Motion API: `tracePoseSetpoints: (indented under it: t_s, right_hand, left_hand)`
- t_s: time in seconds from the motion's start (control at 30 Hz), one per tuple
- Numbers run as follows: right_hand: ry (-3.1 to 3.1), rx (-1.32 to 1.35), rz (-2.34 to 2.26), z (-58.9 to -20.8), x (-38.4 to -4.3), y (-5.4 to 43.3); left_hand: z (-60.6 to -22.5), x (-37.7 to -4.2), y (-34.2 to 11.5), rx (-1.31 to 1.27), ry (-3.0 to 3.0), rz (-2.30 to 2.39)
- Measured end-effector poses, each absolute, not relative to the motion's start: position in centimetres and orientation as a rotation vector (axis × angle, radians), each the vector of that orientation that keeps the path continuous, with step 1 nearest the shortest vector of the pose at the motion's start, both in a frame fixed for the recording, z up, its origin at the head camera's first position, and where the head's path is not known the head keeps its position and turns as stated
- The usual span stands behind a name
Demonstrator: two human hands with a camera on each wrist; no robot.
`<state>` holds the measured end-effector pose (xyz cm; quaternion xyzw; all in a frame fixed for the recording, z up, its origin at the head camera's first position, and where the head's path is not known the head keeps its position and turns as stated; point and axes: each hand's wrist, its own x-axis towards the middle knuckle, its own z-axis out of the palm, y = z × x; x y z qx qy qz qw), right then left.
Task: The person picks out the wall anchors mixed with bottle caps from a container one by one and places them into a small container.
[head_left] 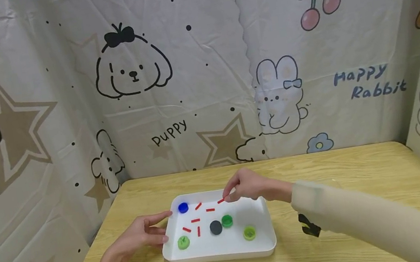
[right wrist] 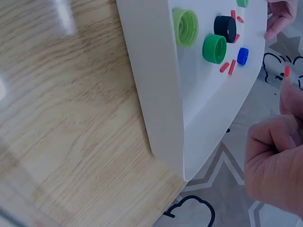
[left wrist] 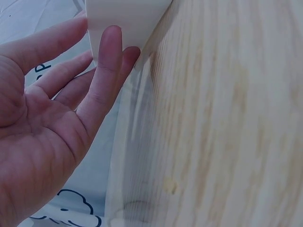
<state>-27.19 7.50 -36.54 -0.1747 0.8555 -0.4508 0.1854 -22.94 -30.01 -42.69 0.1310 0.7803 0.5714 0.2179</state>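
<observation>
A shallow white tray [head_left: 222, 256] lies on the table with several short red sticks [head_left: 195, 220] scattered inside. My right hand [head_left: 248, 183] is over the tray's back edge, pinching one red stick [head_left: 221, 201] between thumb and fingertips; its tip also shows in the right wrist view. At the tray's left end, my left hand [head_left: 143, 232] touches the outer wall with fairly straight fingers [left wrist: 110, 52]. Also in the tray are a blue bottle cap [head_left: 183, 207], a black cap [head_left: 216, 227], a green cap [head_left: 227, 221], a light green cap [head_left: 183, 242] and a yellow-green cap [head_left: 249, 233].
The wooden table [head_left: 340, 238] extends around the tray on all sides. A pale curtain [head_left: 202, 82] printed with cartoon animals and stars hangs behind the table and at both sides. Black straps [head_left: 309, 225] are on the sleeves.
</observation>
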Motion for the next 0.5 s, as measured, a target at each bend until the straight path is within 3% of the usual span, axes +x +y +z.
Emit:
tracePoseSetpoints:
  t_s: [0.5]
  right_hand:
    - [2.433, -0.496, -1.312, -36.0, -26.4, 12.5]
  left_hand:
    - [-42.8, -23.1, -30.1, 0.355, 2.17, 1.578]
